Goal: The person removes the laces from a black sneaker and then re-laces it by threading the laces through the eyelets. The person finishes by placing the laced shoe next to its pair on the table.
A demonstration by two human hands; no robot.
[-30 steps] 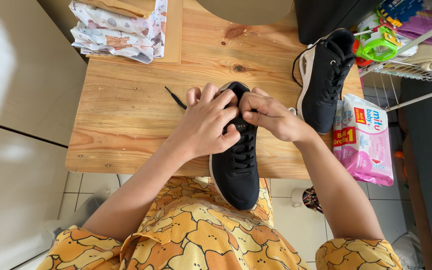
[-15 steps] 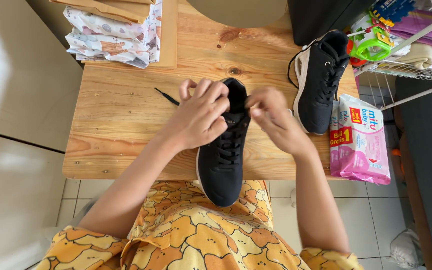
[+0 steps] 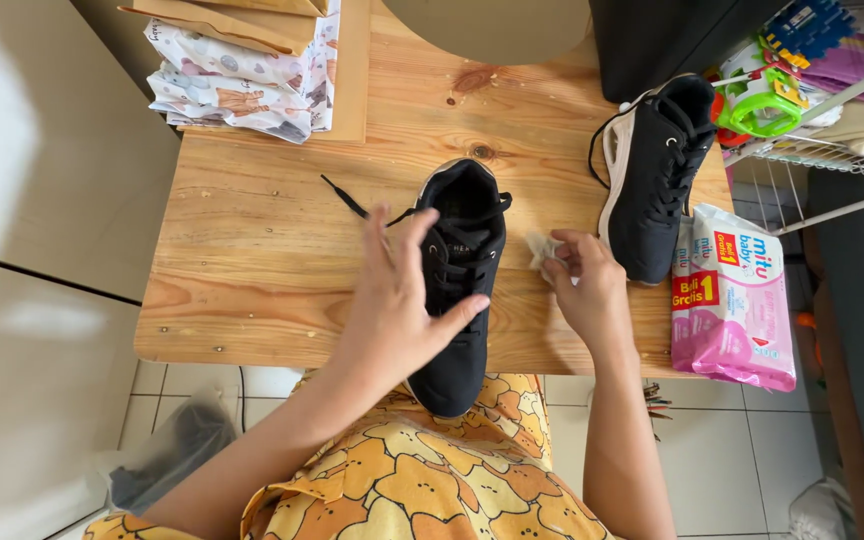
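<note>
— Left hand [image 3: 402, 295]? Fingers spread, resting on black shoe [image 3: 460, 280] mid-counter [image 3: 252, 260].
— Right hand [image 3: 587, 285]?
— Pinching small white wipe [image 3: 544, 250], just beside shoe, near 2nd shoe [image 3: 657, 175].

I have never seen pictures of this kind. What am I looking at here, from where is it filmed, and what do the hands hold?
The camera sits on a person's head and looks down at their own two bare hands; there is no machine. A wooden table carries two black shoes. The left hand, fingers spread, rests on the near shoe, which overhangs the table's edge. The right hand pinches a small white wipe between the shoes. The second shoe lies on the right, next to a pink pack of wipes. Folded printed cloths lie far left.
</note>
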